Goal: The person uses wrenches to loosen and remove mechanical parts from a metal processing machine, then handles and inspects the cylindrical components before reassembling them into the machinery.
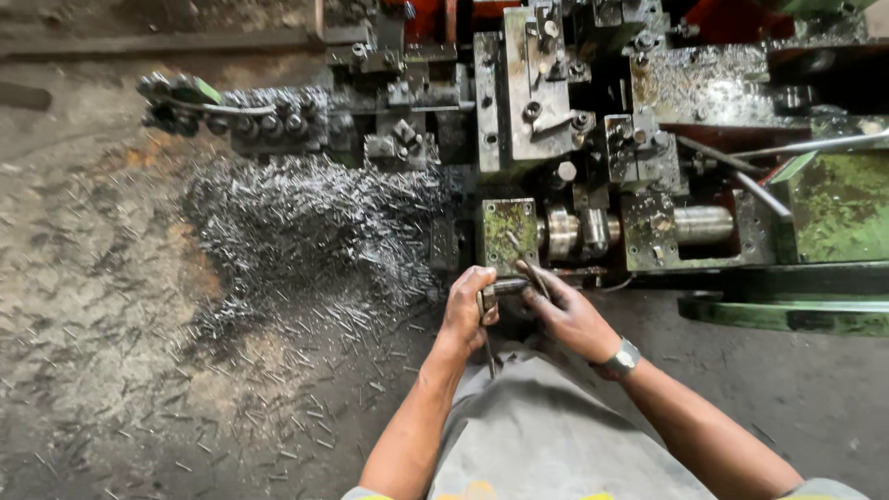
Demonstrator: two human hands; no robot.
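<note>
Below the machine (pixel 593 139), centre frame: left hand (pixel 466 310) and right hand (pixel 567 315), each grip clamped on one metal tool (pixel 507 287). Risk, judged: loose nails (pixel 306 231) on the oily floor (pixel 83 278) could cause slipping.

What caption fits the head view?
Both hands, left hand and right hand, grip a small metal part beside a greasy machine.

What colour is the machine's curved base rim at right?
Green, worn and grimy, on the machine's curved base rim; head view shows it best.
</note>
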